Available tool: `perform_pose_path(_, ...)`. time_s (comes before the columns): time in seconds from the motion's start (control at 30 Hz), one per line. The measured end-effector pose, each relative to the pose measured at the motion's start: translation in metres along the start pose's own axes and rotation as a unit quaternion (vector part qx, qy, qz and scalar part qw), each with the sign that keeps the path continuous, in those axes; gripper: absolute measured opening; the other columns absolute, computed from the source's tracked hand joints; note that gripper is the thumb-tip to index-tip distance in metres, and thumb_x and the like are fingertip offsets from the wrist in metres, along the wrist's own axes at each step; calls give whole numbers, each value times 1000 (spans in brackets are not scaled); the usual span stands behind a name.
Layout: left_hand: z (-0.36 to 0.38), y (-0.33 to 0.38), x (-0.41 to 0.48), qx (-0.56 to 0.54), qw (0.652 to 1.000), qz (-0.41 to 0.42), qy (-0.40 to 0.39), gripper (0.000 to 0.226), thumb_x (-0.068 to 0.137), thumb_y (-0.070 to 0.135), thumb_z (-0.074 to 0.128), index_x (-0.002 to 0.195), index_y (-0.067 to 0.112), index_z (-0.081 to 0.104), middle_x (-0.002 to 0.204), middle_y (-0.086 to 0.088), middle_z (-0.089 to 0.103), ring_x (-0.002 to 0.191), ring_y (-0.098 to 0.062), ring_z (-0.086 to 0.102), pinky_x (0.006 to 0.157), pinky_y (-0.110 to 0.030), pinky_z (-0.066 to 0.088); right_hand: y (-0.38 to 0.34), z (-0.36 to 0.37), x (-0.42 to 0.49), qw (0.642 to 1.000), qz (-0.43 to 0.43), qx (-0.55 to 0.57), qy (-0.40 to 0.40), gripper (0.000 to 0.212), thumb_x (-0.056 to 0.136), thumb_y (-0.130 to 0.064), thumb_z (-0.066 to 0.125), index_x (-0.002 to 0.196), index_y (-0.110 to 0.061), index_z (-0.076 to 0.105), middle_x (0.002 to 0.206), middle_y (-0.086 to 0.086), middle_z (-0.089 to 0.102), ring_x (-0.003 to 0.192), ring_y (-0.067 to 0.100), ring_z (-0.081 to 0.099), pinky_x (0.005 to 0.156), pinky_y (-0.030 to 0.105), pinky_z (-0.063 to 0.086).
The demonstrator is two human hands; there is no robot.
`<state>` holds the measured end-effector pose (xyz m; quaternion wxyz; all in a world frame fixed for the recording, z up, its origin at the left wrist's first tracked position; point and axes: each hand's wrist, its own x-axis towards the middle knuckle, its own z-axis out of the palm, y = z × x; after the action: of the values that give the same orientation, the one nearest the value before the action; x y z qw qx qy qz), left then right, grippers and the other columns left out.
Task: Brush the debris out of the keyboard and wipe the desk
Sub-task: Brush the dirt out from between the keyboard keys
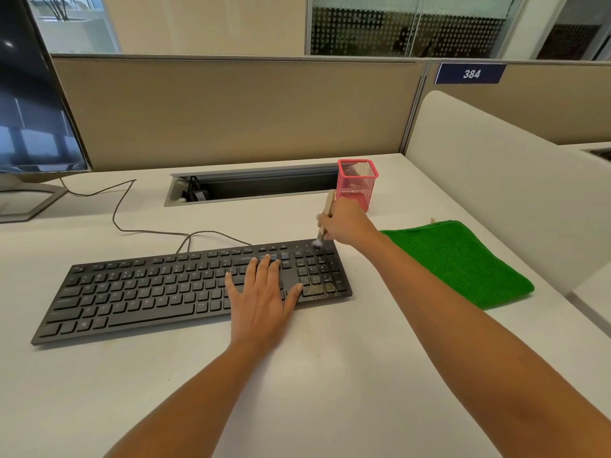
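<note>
While both hands work apart, right hand (pixel 347 223): fingers curled round brush (pixel 329 204), bristles touching far right corner of keyboard (pixel 148 292).
Left hand (pixel 261 295): flat, fingers straight, pressing keys beside the number pad.
Keyboard: black, mid-desk (pixel 330 375), cable (pixel 148 231) leaving toward 11 o'clock.
Debris (pixel 319 289): yellowish specks, number pad's near row, 3 o'clock of left hand.
Cloth (pixel 463 262): green, folded, 3 o'clock of keyboard.
Pen cup (pixel 358 183): pink mesh, 12 o'clock of right hand.

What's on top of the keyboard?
A left hand lies flat on the keyboard. The brush, held by the right hand, touches its far right corner. Yellowish debris sits on the near right keys. The keys under the left hand are hidden.
</note>
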<state>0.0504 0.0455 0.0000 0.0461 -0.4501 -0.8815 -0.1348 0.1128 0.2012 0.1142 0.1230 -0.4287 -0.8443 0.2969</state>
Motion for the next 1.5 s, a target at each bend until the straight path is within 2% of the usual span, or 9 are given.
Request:
perform_pose_path(0.13, 0, 1, 0, 0, 1000, -2, 1, 103, 76, 70, -24, 144, 18, 34, 152, 1, 32, 143, -20, 22, 112, -57, 12, 0, -8, -10, 997, 29, -46, -60, 17, 92, -13, 50, 97, 2, 56, 84, 12, 60, 81, 24, 59, 62, 26, 50)
perform_pose_path(0.23, 0, 1, 0, -3, 1000, -2, 2, 106, 74, 70, -28, 145, 19, 32, 153, 2, 29, 144, -19, 19, 112, -57, 10, 2, -10, -20, 992, 45, -74, -92, 19, 90, -11, 53, 98, 5, 59, 93, 17, 68, 88, 30, 67, 86, 37, 54)
perform_pose_path(0.47, -1, 2, 0, -4, 1000, -3, 3, 110, 71, 70, -31, 145, 19, 31, 154, 1, 28, 144, -19, 19, 112, -57, 9, 6, -18, -42, 976, 61, -123, -172, 23, 92, -13, 49, 71, -5, 52, 89, 15, 73, 85, 26, 71, 87, 35, 55)
perform_pose_path(0.6, -1, 2, 0, -6, 1000, -2, -3, 105, 77, 70, -25, 142, 17, 37, 151, -1, 35, 142, -21, 25, 111, -58, 14, 9, -26, -37, 985, 92, -57, -134, 20, 90, -14, 49, 76, -3, 57, 65, 8, 67, 56, 17, 66, 71, 27, 56)
perform_pose_path(0.87, -1, 1, 0, -9, 1000, 1, -1, 106, 76, 71, -26, 143, 17, 37, 151, -1, 35, 142, -21, 25, 111, -58, 13, 7, -4, -25, 994, 31, 73, 72, 33, 95, -21, 50, 100, 7, 66, 99, 21, 68, 88, 34, 67, 84, 45, 54)
perform_pose_path(1.13, -2, 1, 0, -4, 1000, -3, -2, 108, 74, 71, -28, 143, 18, 36, 151, 0, 34, 143, -21, 23, 111, -58, 13, 6, -4, -38, 995, 42, -90, -20, 20, 92, -16, 48, 85, 0, 57, 108, 18, 64, 94, 31, 61, 64, 28, 41)
perform_pose_path(1.27, -1, 1, 0, -2, 1000, -4, -1, 111, 70, 71, -32, 145, 19, 32, 153, 1, 29, 144, -20, 19, 112, -57, 11, 5, -11, -49, 982, 41, -158, -97, 26, 93, -15, 45, 67, -10, 39, 82, 12, 68, 77, 24, 66, 54, 23, 39)
perform_pose_path(1.4, -2, 2, 0, -5, 1000, -4, -1, 112, 70, 71, -32, 145, 19, 32, 154, 1, 29, 144, -20, 19, 112, -57, 10, 2, -15, -52, 981, 50, -148, -113, 24, 94, -16, 44, 71, -8, 43, 60, 4, 60, 54, 15, 60, 57, 21, 45)
perform_pose_path(1.5, -2, 2, 0, -4, 1000, -2, 0, 110, 71, 71, -30, 145, 19, 32, 153, 1, 29, 144, -20, 19, 112, -57, 10, 1, -17, -45, 996, 39, -78, -34, 22, 93, -16, 46, 95, 2, 59, 91, 15, 69, 82, 28, 69, 76, 31, 54)
